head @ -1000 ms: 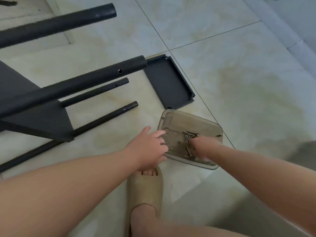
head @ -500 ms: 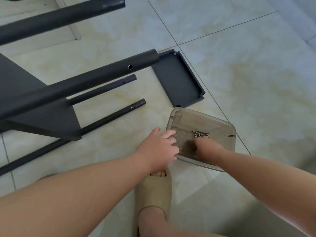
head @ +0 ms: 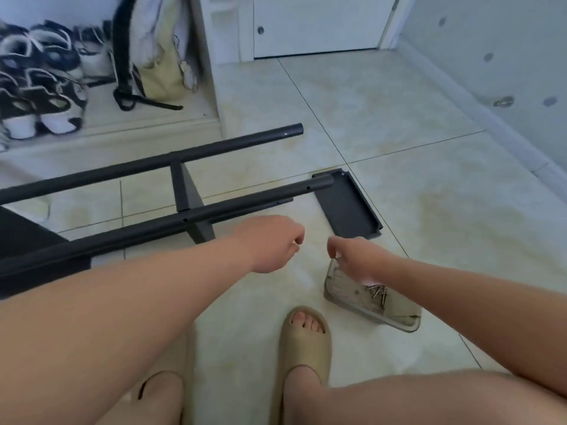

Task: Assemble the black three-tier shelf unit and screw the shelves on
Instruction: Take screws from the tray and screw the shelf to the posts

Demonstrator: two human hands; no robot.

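Observation:
The black shelf frame [head: 233, 207] lies on its side on the tiled floor, its poles running left to right with one shelf panel [head: 191, 207] fixed between them. A loose black shelf [head: 346, 210] lies flat at the poles' right ends. A clear plastic tray [head: 399, 317] holds several silver screws [head: 378, 292]. My right hand [head: 357, 256] hovers above the tray's far end, fingertips pinched on something small that looks like a screw. My left hand [head: 273, 243] hangs in the air just left of it, fingers curled, with nothing visible in it.
My feet in beige sandals [head: 303, 342] stand just in front of the tray. Sneakers [head: 40, 75] and a cream bag [head: 162, 56] fill a low cubby at the back left. A white door [head: 319, 23] is behind, and a wall [head: 491, 56] runs along the right.
Both hands have lifted out of the tray and now hover above the floor. The view has tilted up, revealing the cubby, door and wall.

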